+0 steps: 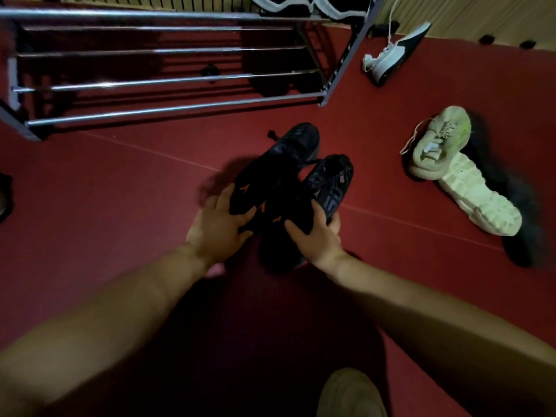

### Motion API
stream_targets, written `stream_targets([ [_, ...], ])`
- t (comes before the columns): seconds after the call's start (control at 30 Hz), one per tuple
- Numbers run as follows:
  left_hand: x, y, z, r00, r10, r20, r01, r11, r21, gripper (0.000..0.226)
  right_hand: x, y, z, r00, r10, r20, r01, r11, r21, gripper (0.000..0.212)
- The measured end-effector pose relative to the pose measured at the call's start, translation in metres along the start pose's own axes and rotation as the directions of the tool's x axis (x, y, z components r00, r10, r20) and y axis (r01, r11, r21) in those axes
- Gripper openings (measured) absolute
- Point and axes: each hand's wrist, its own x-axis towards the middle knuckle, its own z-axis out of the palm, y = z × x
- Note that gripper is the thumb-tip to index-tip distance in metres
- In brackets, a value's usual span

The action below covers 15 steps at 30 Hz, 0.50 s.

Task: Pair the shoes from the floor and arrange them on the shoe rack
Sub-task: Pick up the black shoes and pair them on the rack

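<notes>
Two black sneakers with orange marks sit side by side at the centre of the red floor, toes toward the rack. My left hand (218, 228) grips the heel of the left black sneaker (279, 164). My right hand (316, 233) grips the heel of the right black sneaker (328, 182). The metal shoe rack (168, 82) stands at the upper left, its lower bars bare. A pale cream sneaker (436, 145) lies at the right, with its mate (478, 200) sole-up beside it. A white-and-black sneaker (394, 52) lies at the upper right by the wall.
A pair of black-and-white shoes (301, 4) rests on the rack's top level. A dark object (520, 236) lies under the cream shoes at the right. A beige shoe tip (349, 392) shows at the bottom edge. A dark item (4, 194) sits at the left edge.
</notes>
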Motion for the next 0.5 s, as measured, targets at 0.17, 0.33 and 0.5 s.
stream_targets([
  [0.17, -0.033, 0.011, 0.017, 0.992, -0.092, -0.091, 0.081, 0.989, -0.12, 0.043, 0.006, 0.01, 0.001, 0.974, -0.224, -0.037, 0.194, 0.907, -0.374, 0.099],
  [0.33, -0.021, 0.025, 0.008, 0.955, -0.288, -0.073, 0.265, 0.937, -0.227, 0.055, 0.029, 0.013, -0.027, 0.935, -0.346, 0.076, 0.35, 0.87, -0.349, 0.094],
  [0.5, 0.009, 0.036, 0.004, 0.952, -0.296, 0.079, 0.306, 0.924, -0.229, 0.097, 0.004, 0.01, 0.009, 0.983, -0.177, 0.049, 0.182, 0.912, -0.368, 0.104],
])
